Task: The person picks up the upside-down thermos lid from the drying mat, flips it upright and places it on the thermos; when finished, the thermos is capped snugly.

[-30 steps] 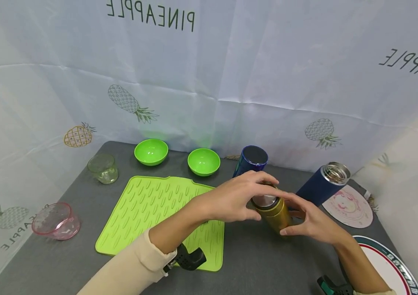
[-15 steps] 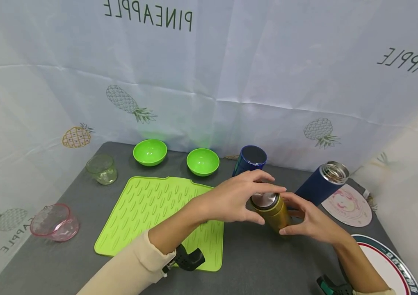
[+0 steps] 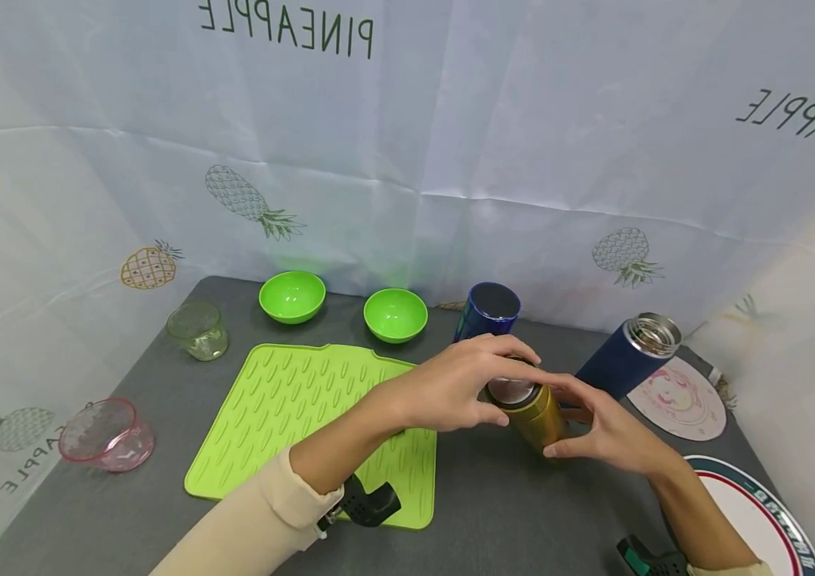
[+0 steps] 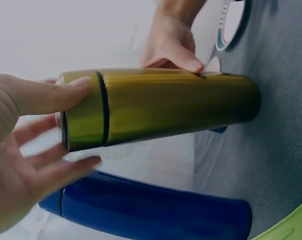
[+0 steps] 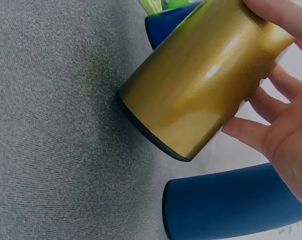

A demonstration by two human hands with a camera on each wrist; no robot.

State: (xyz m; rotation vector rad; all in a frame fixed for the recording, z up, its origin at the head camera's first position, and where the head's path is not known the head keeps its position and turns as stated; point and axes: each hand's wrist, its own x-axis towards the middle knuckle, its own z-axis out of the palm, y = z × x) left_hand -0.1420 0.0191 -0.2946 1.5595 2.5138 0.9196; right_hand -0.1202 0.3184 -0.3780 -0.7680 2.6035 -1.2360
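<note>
A gold thermos (image 3: 542,424) stands upright on the grey table, between my two hands. My left hand (image 3: 459,386) reaches over its top and holds the gold lid (image 4: 83,117), the thumb pressed on one side and the fingers spread round the other. A dark seam shows between lid and body. My right hand (image 3: 612,432) grips the body from the right, thumb in front; part of its fingers is hidden behind the thermos. Just behind stands a shiny blue thermos (image 3: 482,318). To the right is a navy thermos (image 3: 610,364) with a bare steel mouth.
A lime drying mat (image 3: 292,416) lies left of the thermoses, partly under my left forearm. Two green bowls (image 3: 293,298) stand behind it. A green glass (image 3: 198,332) and a pink glass (image 3: 110,436) are at far left. A round pink mat (image 3: 684,400) and a plate (image 3: 745,512) lie at right.
My left fingers and thumb shift slightly about the lid, first apart, then back to nearly where they were. My right hand and the thermos hardly move.
</note>
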